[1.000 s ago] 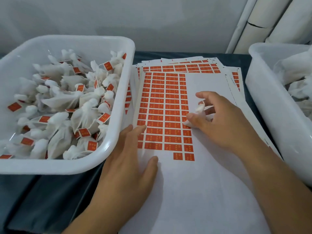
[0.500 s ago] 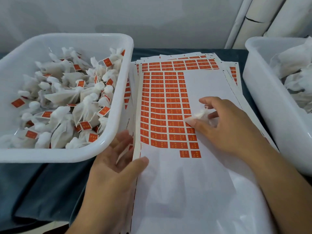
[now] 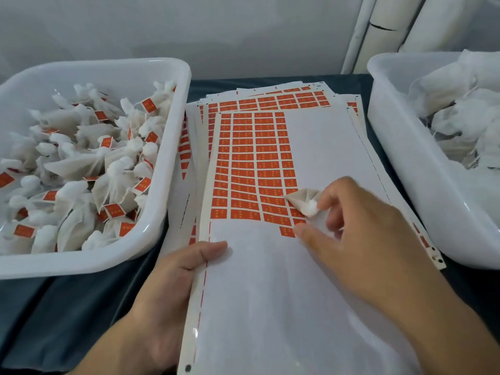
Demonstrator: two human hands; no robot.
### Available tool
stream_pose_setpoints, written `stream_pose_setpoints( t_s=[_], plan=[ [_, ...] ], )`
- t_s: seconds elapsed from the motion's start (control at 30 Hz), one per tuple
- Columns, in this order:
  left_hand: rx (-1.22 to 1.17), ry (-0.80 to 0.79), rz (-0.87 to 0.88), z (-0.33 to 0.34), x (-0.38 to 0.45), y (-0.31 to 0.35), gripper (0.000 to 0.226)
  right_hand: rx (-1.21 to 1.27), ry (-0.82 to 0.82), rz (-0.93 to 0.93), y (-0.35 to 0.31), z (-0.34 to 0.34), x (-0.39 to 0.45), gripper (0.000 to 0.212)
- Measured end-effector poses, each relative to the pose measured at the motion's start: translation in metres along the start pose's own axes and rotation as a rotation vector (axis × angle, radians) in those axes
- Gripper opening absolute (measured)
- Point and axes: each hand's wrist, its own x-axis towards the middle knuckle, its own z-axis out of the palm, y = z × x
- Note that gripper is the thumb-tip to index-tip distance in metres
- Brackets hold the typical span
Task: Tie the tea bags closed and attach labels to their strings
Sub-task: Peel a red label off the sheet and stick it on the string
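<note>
Head view, big to small. Dark tablecloth (image 3: 81, 315) covers the table. Left white tub (image 3: 173, 169) is heaped with tied, labelled tea bags (image 3: 89, 169). Right white tub (image 3: 400, 163) holds loose white bags (image 3: 460, 109); looks like the untied supply, hard to tell. Between the tubs lies a stack of label sheets (image 3: 270, 307), the top one mostly peeled bare, orange labels (image 3: 251, 163) left in a block on its upper left.

Left hand (image 3: 167, 293) grips the sheet's left edge, thumb on top, fingers curled under, seemingly pinning it. Right hand (image 3: 359, 239) sits over the block's lower right corner, loosely curled, pinching one small tea bag (image 3: 304, 203) at its bunched white neck; thumb tip is just beside the last orange label (image 3: 286, 231) in the bottom row. String not visible.

Handling, my read: the bag is very light, soft thin mesh, crushable, so hold it at the gathered neck, not the filled body, and don't squeeze. Label is thin, sticky and floppy, likely to curl or stick to a finger, so lift a corner with a nail and take it by the edge. Backing sheet looks glossy, probably slippery, and flexes, so the left hand's hold matters. Risk: juggling bag and label in one hand, dropping the bag or folding the label onto itself.
</note>
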Motion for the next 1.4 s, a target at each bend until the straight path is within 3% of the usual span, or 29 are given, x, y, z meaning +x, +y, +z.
stream_pose_setpoints(
  t_s=[0.07, 0.17, 0.4, 0.53, 0.63, 1.07, 1.23, 1.4],
  plan=[
    [-0.015, 0.014, -0.004, 0.001, 0.004, -0.002, 0.048, 0.034, -0.062, -0.027, -0.003, 0.002, -0.007, 0.034],
    [-0.04, 0.023, -0.004, 0.003, 0.004, -0.006, 0.051, 0.017, -0.148, -0.06, -0.005, 0.007, -0.011, 0.043],
    [-0.072, -0.109, 0.012, 0.002, 0.012, -0.011, 0.053, 0.096, -0.118, -0.086, -0.007, 0.017, -0.012, 0.067],
    [-0.048, -0.115, 0.049, -0.001, 0.015, -0.011, 0.06, 0.212, -0.069, -0.08, -0.002, 0.019, -0.011, 0.043],
    [-0.007, -0.088, 0.053, -0.006, 0.015, -0.009, 0.061, 0.284, -0.087, -0.059, 0.001, 0.017, -0.008, 0.036],
    [0.139, 0.03, 0.126, -0.008, 0.012, -0.003, 0.065, 0.304, -0.059, -0.094, 0.003, 0.023, -0.005, 0.048],
    [0.145, 0.039, 0.139, -0.006, 0.012, -0.003, 0.043, 0.297, -0.049, -0.074, 0.003, 0.031, -0.004, 0.043],
    [0.109, -0.001, 0.121, -0.013, 0.013, -0.001, 0.068, 0.37, -0.123, -0.072, 0.002, 0.029, -0.007, 0.035]
  ],
)
